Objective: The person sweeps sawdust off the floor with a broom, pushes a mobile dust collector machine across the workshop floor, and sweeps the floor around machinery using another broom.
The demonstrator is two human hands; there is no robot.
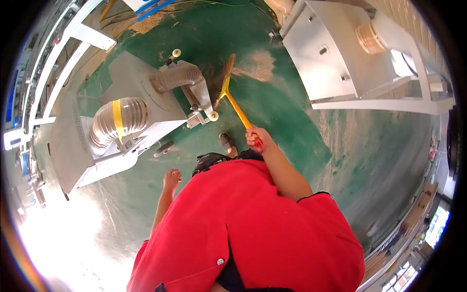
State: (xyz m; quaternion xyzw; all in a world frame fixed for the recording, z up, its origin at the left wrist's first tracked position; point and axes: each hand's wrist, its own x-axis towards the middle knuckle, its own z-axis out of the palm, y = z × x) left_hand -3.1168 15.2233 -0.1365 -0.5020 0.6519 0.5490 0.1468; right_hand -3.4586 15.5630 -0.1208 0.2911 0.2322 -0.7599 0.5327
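Observation:
My right hand (258, 139) is wrapped around the orange handle of a broom (238, 110), near its red end. The broom points forward, its yellow head low and its brown bristles (228, 65) at the floor beside the grey machine. My left hand (171, 179) hangs at my left side, fingers curled in, with nothing visible in it. It is apart from the broom and closest to my own body.
A grey machine (127, 82) with ribbed hoses and small wheels stands at left. Another metal cabinet (321, 46) with a hose and a white frame is at right. Pale dust (258, 65) lies on the green floor (287, 121). My shoe (225, 141) shows below the broom.

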